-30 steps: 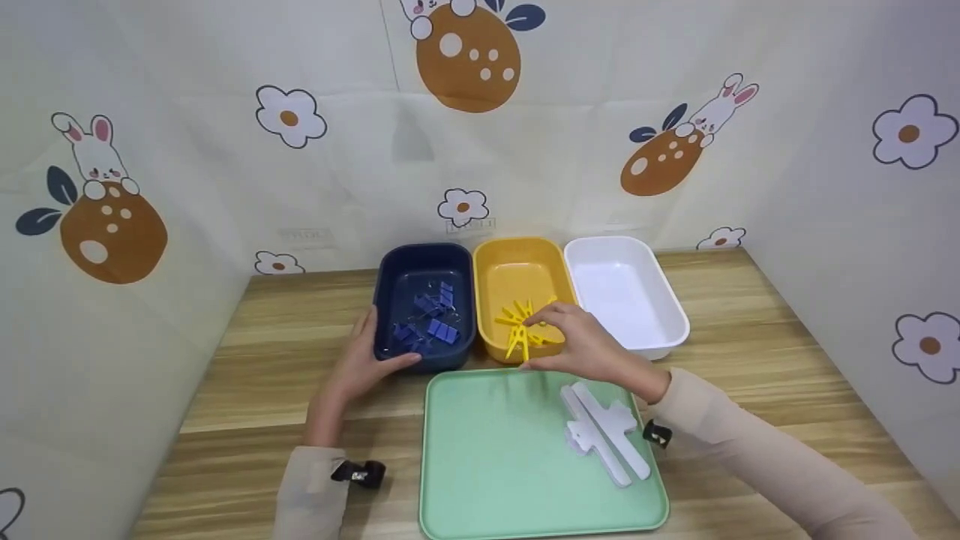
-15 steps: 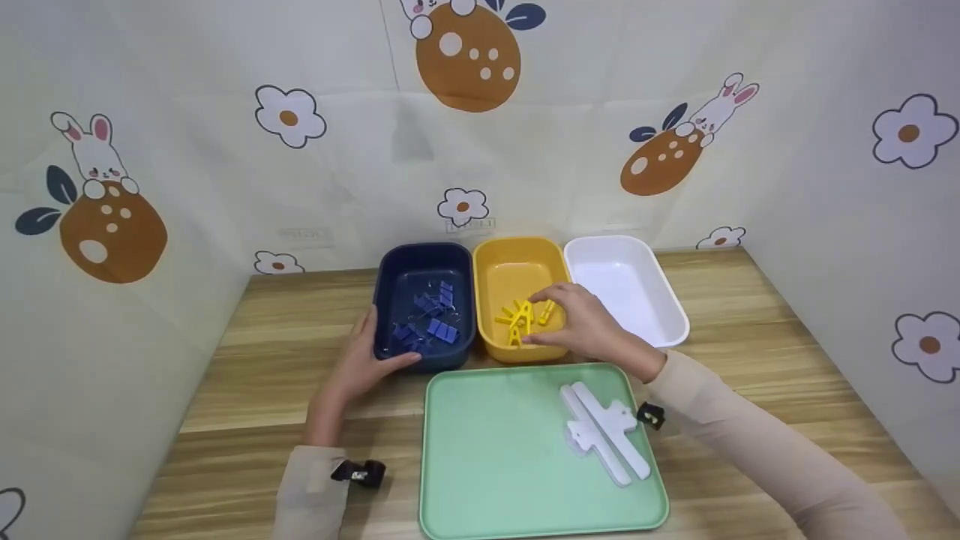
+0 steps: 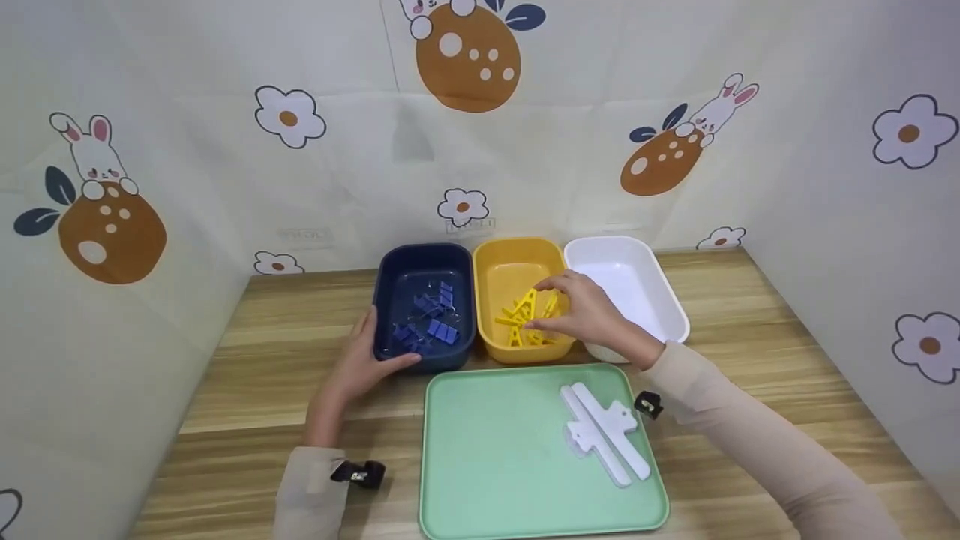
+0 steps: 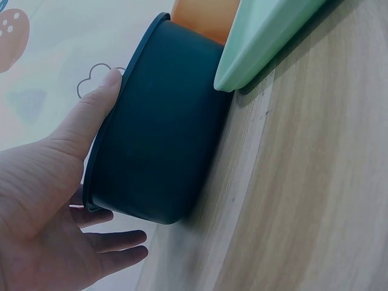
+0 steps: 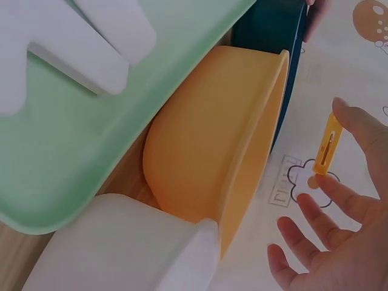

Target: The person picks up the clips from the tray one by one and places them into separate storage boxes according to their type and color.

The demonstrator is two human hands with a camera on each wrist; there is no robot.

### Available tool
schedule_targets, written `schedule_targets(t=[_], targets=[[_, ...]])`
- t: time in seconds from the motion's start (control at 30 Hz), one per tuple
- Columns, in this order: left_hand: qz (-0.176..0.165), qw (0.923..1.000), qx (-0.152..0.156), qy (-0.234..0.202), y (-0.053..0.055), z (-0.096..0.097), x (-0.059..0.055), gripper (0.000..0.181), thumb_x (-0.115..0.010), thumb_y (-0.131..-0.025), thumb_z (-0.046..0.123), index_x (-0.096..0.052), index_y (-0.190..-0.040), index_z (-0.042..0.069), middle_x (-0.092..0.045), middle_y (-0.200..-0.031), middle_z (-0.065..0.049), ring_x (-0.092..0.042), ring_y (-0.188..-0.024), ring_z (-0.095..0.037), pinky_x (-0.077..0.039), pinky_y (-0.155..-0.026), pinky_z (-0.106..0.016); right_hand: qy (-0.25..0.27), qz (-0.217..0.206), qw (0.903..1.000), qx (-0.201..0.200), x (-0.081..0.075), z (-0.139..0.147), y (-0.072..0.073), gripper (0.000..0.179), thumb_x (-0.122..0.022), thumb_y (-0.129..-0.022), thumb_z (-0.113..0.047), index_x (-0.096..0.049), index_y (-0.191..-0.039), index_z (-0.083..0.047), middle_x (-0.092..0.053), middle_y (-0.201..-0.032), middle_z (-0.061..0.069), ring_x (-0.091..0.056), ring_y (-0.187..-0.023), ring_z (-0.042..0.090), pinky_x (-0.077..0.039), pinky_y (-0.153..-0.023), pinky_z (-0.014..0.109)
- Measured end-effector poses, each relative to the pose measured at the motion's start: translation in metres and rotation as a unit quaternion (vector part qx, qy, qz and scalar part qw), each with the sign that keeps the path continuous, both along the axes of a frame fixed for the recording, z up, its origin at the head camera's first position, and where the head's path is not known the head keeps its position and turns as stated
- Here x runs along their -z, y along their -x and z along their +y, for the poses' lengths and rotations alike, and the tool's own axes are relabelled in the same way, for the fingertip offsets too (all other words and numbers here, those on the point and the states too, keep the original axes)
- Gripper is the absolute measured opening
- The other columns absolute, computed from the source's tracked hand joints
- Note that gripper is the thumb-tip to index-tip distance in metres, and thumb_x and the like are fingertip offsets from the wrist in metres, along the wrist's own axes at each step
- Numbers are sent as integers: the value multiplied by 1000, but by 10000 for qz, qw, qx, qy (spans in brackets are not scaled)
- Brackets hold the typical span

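My right hand [image 3: 589, 309] is over the yellow bin [image 3: 519, 253]. Between thumb and index fingertips it pinches a yellow clothespin [image 5: 327, 144], held above the rim in the right wrist view; the other fingers are spread. Several more yellow clothespins [image 3: 515, 335] lie inside that bin, partly behind the held one. My left hand [image 3: 361, 369] rests against the near left corner of the navy bin [image 3: 427, 259]. In the left wrist view its straight thumb lies on the rim, with the other fingers extended beside the wall. Several blue clips with thin wire handles [image 3: 442, 331] lie in the navy bin.
A white bin [image 3: 626, 289] stands to the right of the yellow one, the three side by side by the patterned backdrop. In front lies a light green tray [image 3: 487, 457], bearing two white long-jawed clips [image 3: 611, 431] at its right. All stand on a wood-grain table [image 3: 262, 345].
My right hand has moved slightly back, away from the tray, raising the pinched clothespin from the front of the yellow bin toward its middle. My left hand stays at the navy bin.
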State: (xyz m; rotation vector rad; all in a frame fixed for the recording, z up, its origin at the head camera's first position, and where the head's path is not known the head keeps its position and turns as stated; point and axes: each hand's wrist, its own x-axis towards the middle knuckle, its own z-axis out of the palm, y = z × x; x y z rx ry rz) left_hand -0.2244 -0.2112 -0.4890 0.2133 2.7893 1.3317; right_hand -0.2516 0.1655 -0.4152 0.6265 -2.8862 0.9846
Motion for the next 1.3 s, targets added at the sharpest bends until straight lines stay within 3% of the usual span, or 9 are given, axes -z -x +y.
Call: schedule_targets(t=[0.27, 0.57, 1.3], targets=[[61, 10000, 34, -14, 1, -1, 1, 121, -86, -88, 43, -7, -166, -6, -7, -173, -32, -11, -161, -47, -15, -131, -57, 0, -198, 9997, 162, -3, 0, 10, 65, -91, -84, -34, -68, -134, 1, -66, -131, 20, -58, -122, 40, -49, -108, 55], [20, 10000, 8, -81, 0, -2, 1, 122, -86, -88, 42, -7, -167, -5, -6, -173, -31, -10, -161, -47, -15, -131, -58, -16, -132, 9997, 215, -7, 0, 19, 65, -90, -85, -34, -68, -132, 3, -66, -128, 21, -60, -117, 39, -51, -103, 54], [-86, 10000, 4, -11, 0, -1, 0, 122, -84, -89, 47, -5, -167, -4, -3, -174, -30, -8, -161, -46, -14, -130, -59, -96, -538, 9972, 515, -11, -9, 37, 70, -87, -88, -40, -64, -140, 2, -62, -140, 20, -57, -126, 37, -48, -110, 56]])
